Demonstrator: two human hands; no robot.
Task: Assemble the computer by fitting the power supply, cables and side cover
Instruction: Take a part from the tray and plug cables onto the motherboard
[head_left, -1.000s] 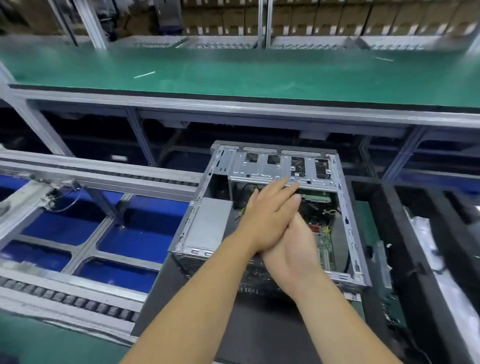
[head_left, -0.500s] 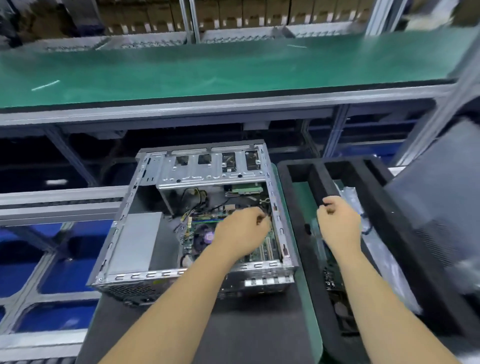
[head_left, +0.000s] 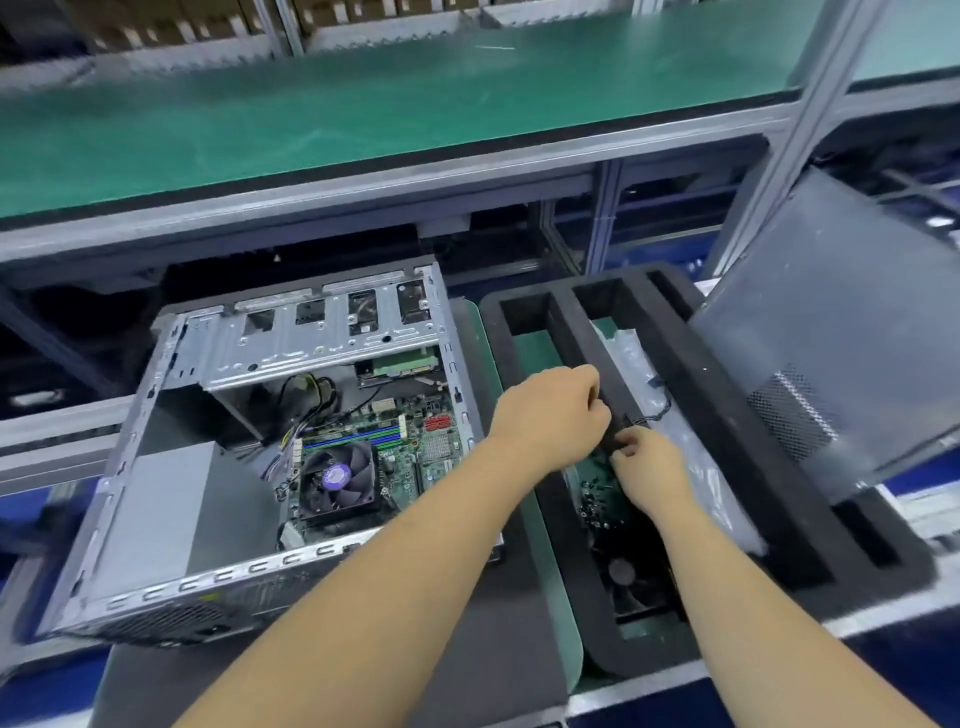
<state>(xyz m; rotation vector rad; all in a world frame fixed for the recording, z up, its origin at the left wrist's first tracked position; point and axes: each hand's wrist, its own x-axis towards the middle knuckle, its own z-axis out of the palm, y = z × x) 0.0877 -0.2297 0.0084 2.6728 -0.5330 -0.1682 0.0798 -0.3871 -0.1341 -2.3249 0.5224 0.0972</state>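
Observation:
The open computer case (head_left: 122, 470) lies on its side at the left, showing the motherboard (head_left: 439, 449), a CPU fan (head_left: 337, 478) and the grey power supply (head_left: 156, 512). To its right stands a black foam tray (head_left: 737, 441). Both hands are over the tray's left compartment. My left hand (head_left: 550, 415) is curled above the foam divider, and my right hand (head_left: 652, 470) pinches a small black cable (head_left: 621, 434) that runs between the two hands. The grey side cover (head_left: 831, 338) leans at the tray's far right.
The tray holds a green board with screws (head_left: 597, 493), a black fan (head_left: 623, 571) and a clear plastic bag (head_left: 706, 467). A green-topped bench (head_left: 363, 114) spans the back. Blue bins and metal rails (head_left: 52, 431) lie to the left of the case.
Both hands left the inside of the case and moved right to the foam tray, where they met on the black cable. The view swung right, bringing the side cover into sight.

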